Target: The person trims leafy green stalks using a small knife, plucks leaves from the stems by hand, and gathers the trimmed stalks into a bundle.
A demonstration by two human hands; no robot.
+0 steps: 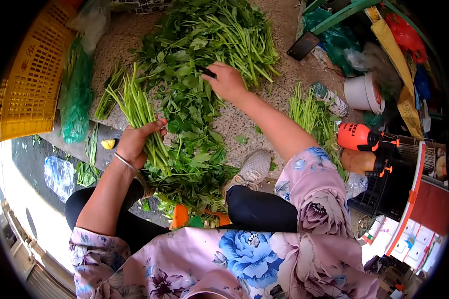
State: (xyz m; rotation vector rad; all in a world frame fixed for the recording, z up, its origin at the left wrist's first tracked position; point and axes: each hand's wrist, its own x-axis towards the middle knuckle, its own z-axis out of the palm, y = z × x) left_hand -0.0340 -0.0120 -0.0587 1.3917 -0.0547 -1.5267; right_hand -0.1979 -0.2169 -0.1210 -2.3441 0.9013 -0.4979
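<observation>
A bundle of green stems is in my left hand, whose fingers wrap round it. My right hand reaches over the leafy pile, closed round a small black object that I cannot make out clearly. Below and beside it lie loose green leaves on the speckled floor. A large heap of leafy stalks spreads beyond my right hand. More leaves lie in a mound between my feet.
A yellow crate and green plastic bag are at the left. On the right are a stem bundle, phone, white bucket and red spray bottle. My shoe stands near the leaves.
</observation>
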